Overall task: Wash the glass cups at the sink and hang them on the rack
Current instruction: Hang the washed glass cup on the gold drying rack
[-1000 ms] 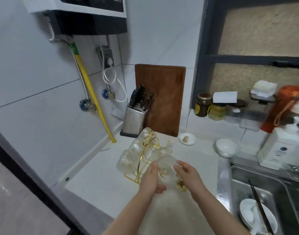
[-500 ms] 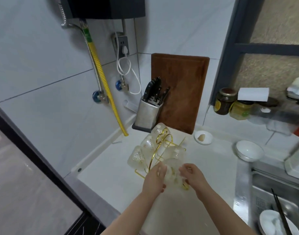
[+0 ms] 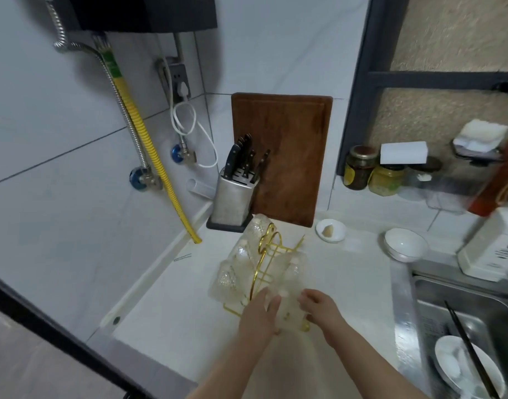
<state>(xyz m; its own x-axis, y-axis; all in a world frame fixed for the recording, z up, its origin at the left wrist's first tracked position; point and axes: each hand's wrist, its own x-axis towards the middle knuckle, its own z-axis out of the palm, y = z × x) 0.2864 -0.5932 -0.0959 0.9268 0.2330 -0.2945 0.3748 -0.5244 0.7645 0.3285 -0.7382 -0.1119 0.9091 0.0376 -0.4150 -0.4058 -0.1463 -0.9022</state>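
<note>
Cup [image 3: 288,300] btwn both hands [image 3: 290,315]

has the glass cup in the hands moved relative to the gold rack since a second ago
Yes. The glass cup went down and in against the gold rack, from above its near right side.

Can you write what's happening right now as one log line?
step: hanging | left hand + right hand: hold glass cup | at: gold rack

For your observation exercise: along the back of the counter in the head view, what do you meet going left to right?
Knife block → cutting board → small dish → white bowl → soap bottle.
</note>
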